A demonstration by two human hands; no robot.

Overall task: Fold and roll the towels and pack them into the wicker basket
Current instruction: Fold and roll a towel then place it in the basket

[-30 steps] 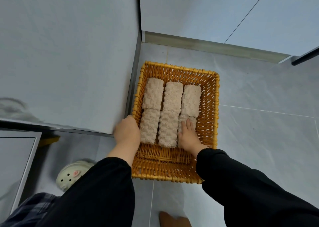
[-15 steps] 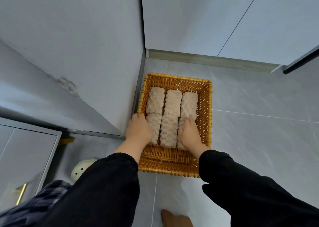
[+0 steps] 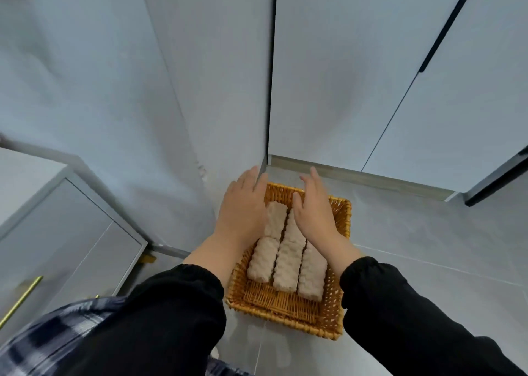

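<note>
and here's the basket, a rectangle of honey-coloured woven wicker, sitting on the smooth grey tiled floor right beside the pale cabinet. inside lie the towels: cream, nubbly, rolled into stubby cylinders, packed side by side in three lines, each roll's long axis running away from the person toward the wall. left hand and right hand are both flat, fingers straight, gripping nothing, over the far rolls. touching them? can't tell.
</note>
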